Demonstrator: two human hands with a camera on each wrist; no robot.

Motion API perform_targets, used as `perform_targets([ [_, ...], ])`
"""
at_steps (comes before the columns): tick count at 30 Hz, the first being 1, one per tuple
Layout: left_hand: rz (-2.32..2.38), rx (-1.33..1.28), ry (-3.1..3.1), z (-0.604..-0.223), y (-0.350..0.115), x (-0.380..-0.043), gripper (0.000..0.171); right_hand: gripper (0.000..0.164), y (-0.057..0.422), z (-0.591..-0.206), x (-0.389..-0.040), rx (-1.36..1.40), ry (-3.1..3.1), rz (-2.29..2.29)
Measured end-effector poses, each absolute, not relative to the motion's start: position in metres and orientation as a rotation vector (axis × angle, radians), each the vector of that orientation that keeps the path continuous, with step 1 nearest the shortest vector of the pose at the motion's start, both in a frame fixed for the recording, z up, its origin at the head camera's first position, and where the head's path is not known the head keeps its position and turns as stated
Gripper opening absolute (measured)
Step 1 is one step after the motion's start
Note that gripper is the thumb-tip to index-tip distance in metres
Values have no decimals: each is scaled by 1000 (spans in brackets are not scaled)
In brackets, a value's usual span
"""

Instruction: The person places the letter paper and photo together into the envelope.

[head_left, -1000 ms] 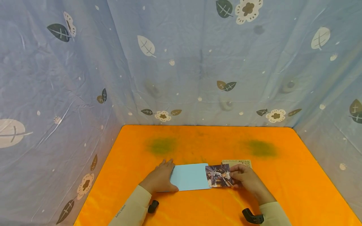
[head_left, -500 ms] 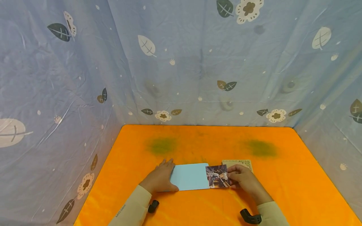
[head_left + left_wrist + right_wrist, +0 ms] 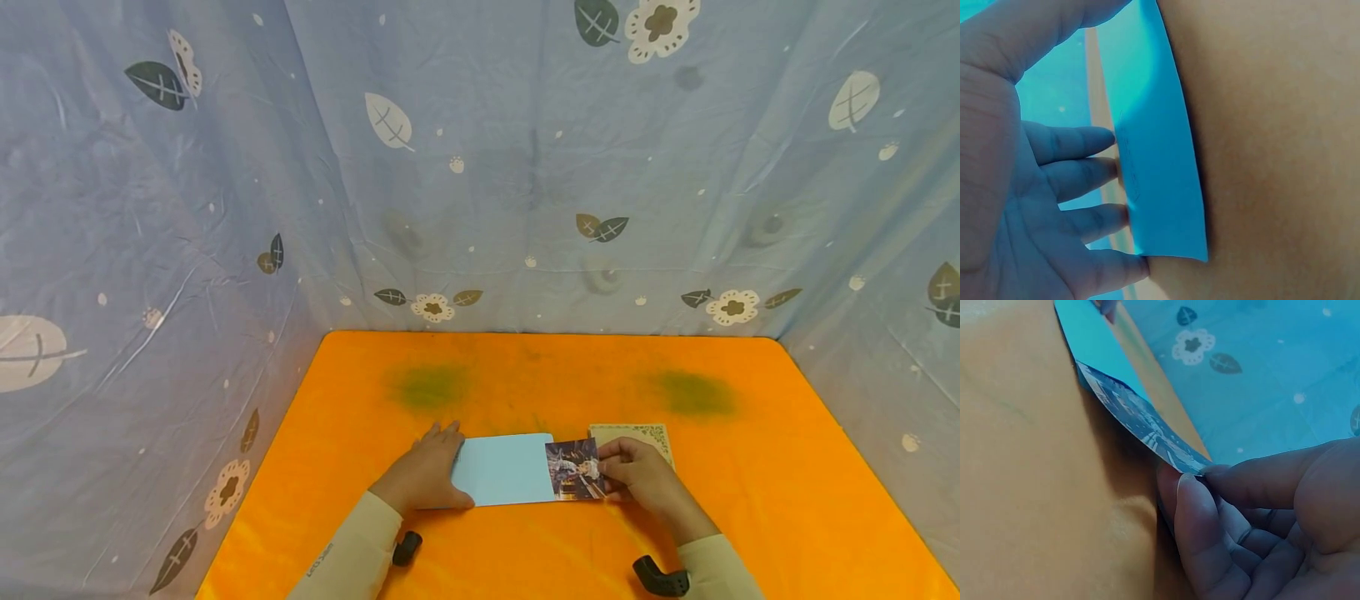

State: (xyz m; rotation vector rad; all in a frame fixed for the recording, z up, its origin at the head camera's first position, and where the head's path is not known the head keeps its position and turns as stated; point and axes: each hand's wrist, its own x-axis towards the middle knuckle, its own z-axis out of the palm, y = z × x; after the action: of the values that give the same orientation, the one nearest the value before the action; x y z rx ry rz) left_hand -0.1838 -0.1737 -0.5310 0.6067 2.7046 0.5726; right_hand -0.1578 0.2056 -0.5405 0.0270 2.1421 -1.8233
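A light blue envelope (image 3: 506,469) lies flat on the orange table, its open end to the right. My left hand (image 3: 427,471) rests across its left end, thumb at the near edge and straight fingers (image 3: 1079,145) at the far side. From the open end sticks a dark printed photo (image 3: 573,469), its left part hidden inside. My right hand (image 3: 641,477) pinches the photo's right edge between thumb and fingers. The right wrist view shows the photo (image 3: 1141,422) bowed slightly, with blue paper above and below its inner end.
Partly under my right hand lies a cream card (image 3: 648,433) with a patterned border. The orange tabletop (image 3: 525,383) ends at hanging blue curtains (image 3: 517,183) on the far side, left and right. Black straps show at both wrists.
My right hand has moved a little left with the photo, and less of the photo shows outside the envelope. The left hand and the envelope have stayed in place.
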Motion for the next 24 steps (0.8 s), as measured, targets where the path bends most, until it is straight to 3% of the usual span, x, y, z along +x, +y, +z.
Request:
perform_targets([
  [24,605,611,2688,-530,-175,-184,104,18,190,-543,-160,23,2145,-1826],
])
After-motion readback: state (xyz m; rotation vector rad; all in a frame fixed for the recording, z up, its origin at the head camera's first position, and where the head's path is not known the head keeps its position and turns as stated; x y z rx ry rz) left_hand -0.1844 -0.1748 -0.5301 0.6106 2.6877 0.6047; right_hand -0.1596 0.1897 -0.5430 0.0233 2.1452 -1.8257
